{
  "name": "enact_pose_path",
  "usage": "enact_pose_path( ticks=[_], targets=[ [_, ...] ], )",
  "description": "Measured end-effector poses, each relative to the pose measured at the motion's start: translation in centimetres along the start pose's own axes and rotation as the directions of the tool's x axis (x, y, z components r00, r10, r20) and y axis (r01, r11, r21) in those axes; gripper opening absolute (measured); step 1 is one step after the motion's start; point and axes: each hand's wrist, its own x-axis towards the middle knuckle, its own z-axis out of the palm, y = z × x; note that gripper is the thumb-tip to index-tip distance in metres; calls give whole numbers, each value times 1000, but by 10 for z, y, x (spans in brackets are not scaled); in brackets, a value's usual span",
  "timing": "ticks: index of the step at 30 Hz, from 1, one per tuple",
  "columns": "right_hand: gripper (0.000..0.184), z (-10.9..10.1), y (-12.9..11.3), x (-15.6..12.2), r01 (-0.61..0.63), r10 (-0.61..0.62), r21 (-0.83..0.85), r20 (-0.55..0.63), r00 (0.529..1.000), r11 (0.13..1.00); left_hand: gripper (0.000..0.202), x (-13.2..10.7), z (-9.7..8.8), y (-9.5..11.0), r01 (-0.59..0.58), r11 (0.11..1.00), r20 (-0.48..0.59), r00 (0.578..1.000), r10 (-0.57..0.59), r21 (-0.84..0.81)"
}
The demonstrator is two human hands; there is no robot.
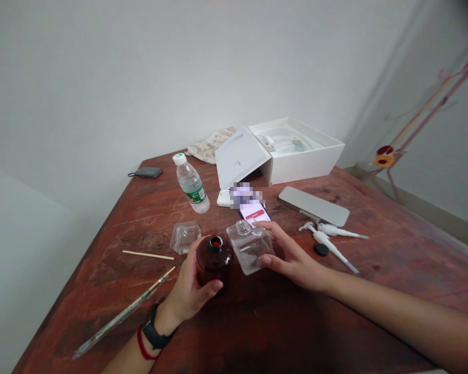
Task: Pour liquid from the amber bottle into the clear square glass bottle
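My left hand (pixel 193 285) is wrapped round a dark brown bottle (pixel 214 265) whose neck is uncapped. In my right hand (pixel 290 254) a clear square bottle (pixel 250 250), also without a cap, is gripped between thumb and fingers and tilts a little. The two bottles are side by side, close together over the table. Behind the brown bottle another clear square bottle (pixel 184 236) is partly hidden by my left hand. To the right of my right hand lie two white pump heads (pixel 331 246) and a black cap (pixel 321 249).
A water bottle (pixel 193 187) stands behind the bottles, near a lit phone (pixel 253 213). Farther back are an open white box (pixel 308 161), a cloth (pixel 210 145) and a grey pouch (pixel 148 172). A silver case (pixel 314 205) lies right; a wooden stick (pixel 148 255) and wrapped chopsticks (pixel 120 317) lie left.
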Motion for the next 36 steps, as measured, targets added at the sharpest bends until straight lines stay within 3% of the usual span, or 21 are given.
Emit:
enact_pose_path(
  ticks=[36],
  targets=[
    [61,2,-5,-1,-25,24,-48,-24,999,999,91,-2,-2,-3,57,998,-20,998,-56,35]
  ],
)
